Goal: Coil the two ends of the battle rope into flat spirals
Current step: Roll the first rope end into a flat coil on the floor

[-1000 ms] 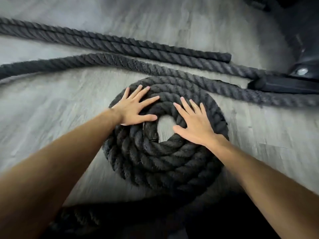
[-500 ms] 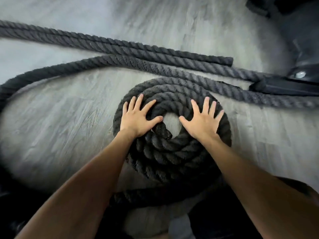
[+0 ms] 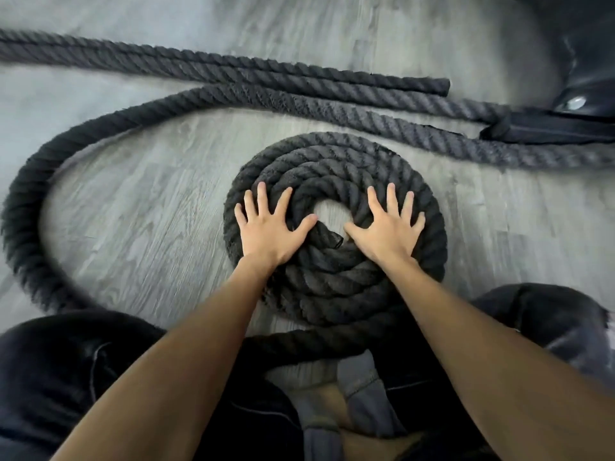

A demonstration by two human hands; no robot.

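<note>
Your left hand [image 3: 266, 232] and right hand [image 3: 386, 234] press flat, fingers spread and gripping nothing, on the thick black twisted-rope spiral [image 3: 332, 287] on the grey wood-look floor [image 3: 149, 201]. You have rotated it since a second ago, swinging its loose tail [image 3: 26, 207] into a wide loop on the left, so this coil keeps growing. Beyond it the second straight rope end [image 3: 332, 81] lies uncoiled, and no writing is readable.

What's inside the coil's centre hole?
Bare grey floor and the rope end, with left hand and right hand pressing either side. Floor beneath the coil is hidden.
</note>
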